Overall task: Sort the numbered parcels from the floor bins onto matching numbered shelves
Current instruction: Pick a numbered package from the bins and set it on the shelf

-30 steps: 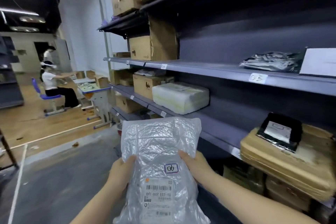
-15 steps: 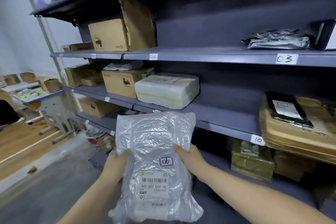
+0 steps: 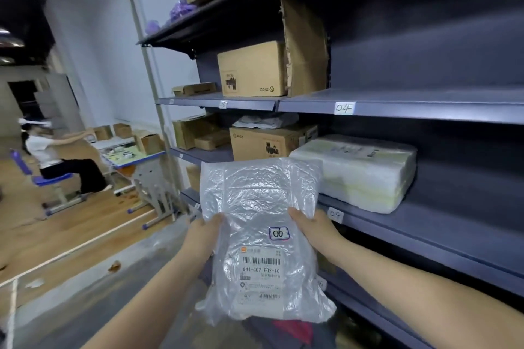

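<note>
Bubble-wrap parcel (image 3: 261,238), clear, bearing a handwritten "06" sticker (image 3: 279,233) and a barcode label (image 3: 261,272); it was held upright in the air in front of the shelving, not resting on any surface.

Setting: dark blue metal shelving unit (image 3: 425,110) at right, several tiers. Shelf-edge tags read "04" (image 3: 344,108) on the upper tier and "09" (image 3: 335,215) on the tier below. The upper tier carried a brown PICO carton (image 3: 251,69) beside a torn cardboard sheet (image 3: 306,45). The lower tier carried another PICO carton (image 3: 269,143) and a white foam-wrapped package (image 3: 360,171). Grey concrete floor (image 3: 71,306) ran underfoot, with wooden flooring beyond a white line. A seated person (image 3: 54,150) was at a small desk (image 3: 136,156) far left.

Hands: left hand (image 3: 202,235) gripped the parcel's left edge, thumb on the front. Right hand (image 3: 314,228) gripped the right edge likewise. Both forearms extended forward.

Obscured: the fingers of both hands lay behind the parcel. The small tag beneath the upper PICO carton was illegible. The label's small print was blurred. The red and dark object under the parcel could not be identified.
</note>
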`<control>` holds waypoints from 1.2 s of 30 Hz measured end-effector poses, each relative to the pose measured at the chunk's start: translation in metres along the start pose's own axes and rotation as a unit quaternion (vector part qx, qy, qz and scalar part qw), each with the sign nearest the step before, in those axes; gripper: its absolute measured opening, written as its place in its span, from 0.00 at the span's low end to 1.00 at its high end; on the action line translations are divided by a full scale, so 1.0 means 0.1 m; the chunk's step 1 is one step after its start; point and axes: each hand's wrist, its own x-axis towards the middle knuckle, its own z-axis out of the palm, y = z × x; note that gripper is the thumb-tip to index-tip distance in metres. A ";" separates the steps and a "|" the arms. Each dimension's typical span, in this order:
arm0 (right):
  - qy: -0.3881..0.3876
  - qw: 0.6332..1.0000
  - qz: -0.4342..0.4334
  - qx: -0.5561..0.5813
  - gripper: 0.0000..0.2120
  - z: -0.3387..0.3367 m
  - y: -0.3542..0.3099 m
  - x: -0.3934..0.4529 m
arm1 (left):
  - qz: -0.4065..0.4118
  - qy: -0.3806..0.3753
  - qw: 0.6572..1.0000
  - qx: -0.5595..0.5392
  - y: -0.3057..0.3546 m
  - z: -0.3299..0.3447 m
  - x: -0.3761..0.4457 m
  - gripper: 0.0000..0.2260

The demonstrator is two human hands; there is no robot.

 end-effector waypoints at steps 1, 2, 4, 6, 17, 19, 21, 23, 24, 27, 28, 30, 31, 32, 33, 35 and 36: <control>-0.011 1.000 -0.008 0.004 0.10 0.12 -0.09 0.16 | 0.006 0.009 1.000 -0.009 0.05 -0.10 0.13 0.28; -0.024 1.000 -0.016 0.008 0.08 0.23 -0.16 0.33 | 0.011 0.015 1.000 -0.021 0.08 -0.20 0.24 0.29; -0.050 0.998 -0.033 0.003 0.06 0.47 -0.30 0.64 | 0.022 0.023 0.998 -0.047 0.09 -0.38 0.46 0.32; -0.070 0.997 -0.041 -0.011 0.07 0.67 -0.37 0.93 | 0.020 0.025 0.998 -0.059 0.08 -0.52 0.62 0.34; -0.092 0.994 -0.056 -0.023 0.14 1.70 -0.69 2.28 | 0.044 0.027 0.993 -0.109 0.24 -1.11 1.86 0.14; -0.092 0.994 -0.062 -0.018 0.13 1.93 -0.77 2.55 | 0.049 0.020 0.994 -0.099 0.29 -1.28 2.20 0.18; -0.077 0.994 -0.080 -0.020 0.14 2.18 -0.88 2.83 | 0.056 0.019 0.993 -0.098 0.32 -1.49 2.55 0.22; -0.059 0.992 -0.102 -0.035 0.15 2.47 -0.99 3.10 | 0.072 0.005 0.992 -0.104 0.33 -1.71 2.91 0.18; -0.055 0.992 -0.108 -0.031 0.15 2.62 -1.05 3.24 | 0.083 0.001 0.991 -0.109 0.35 -1.82 3.08 0.14; -0.040 0.994 -0.106 -0.009 0.15 3.07 -1.26 3.63 | 0.095 -0.014 0.987 -0.127 0.43 -2.15 3.60 0.13; -0.033 0.993 -0.111 -0.006 0.15 3.21 -1.34 3.77 | 0.101 -0.025 0.986 -0.128 0.47 -2.25 3.77 0.15; -0.018 0.992 -0.121 0.013 0.14 3.49 -1.51 4.03 | 0.115 -0.049 0.981 -0.148 0.51 -2.45 4.16 0.18; -0.014 0.992 -0.124 0.021 0.13 3.57 -1.58 4.11 | 0.118 -0.055 0.979 -0.160 0.51 -2.51 4.30 0.20; -0.009 0.991 -0.128 0.027 0.11 3.69 -1.64 4.22 | 0.118 -0.062 0.977 -0.164 0.52 -2.58 4.48 0.23; -0.001 0.991 -0.133 0.031 0.10 3.81 -1.70 4.36 | 0.120 -0.072 0.977 -0.163 0.52 -2.63 4.65 0.27; 0.015 0.989 -0.147 0.024 0.08 4.00 -1.84 4.61 | 0.126 -0.082 0.975 -0.162 0.54 -2.72 5.00 0.29; 0.027 0.988 -0.149 0.022 0.08 4.08 -1.92 4.74 | 0.128 -0.075 0.976 -0.160 0.58 -2.76 5.17 0.27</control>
